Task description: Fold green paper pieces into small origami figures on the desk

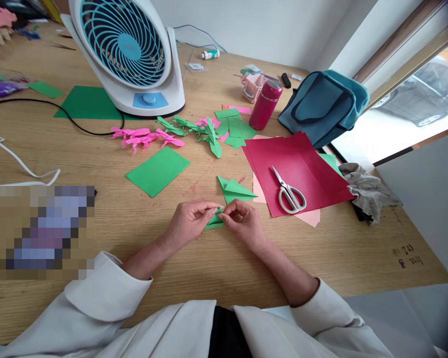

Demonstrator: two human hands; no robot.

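Between my two hands is a small piece of folded green paper (214, 224), partly hidden by my fingers. My left hand (192, 221) pinches its upper tip from the left with thumb and forefinger. From the right, my right hand (243, 223) pinches the same paper, its fingers curled in. Just beyond my fingertips lies another folded green paper shape (236, 190) with pointed corners. A flat green sheet (158, 171) rests farther left.
Scissors (289, 193) lie on red sheets (298, 164) at the right. Pink folded figures (145, 137) and green ones (212, 136) lie ahead, before a fan (129, 54). A red bottle (266, 105) and blue bag (323, 107) stand back right; a blurred-out patch (47, 231) covers the left.
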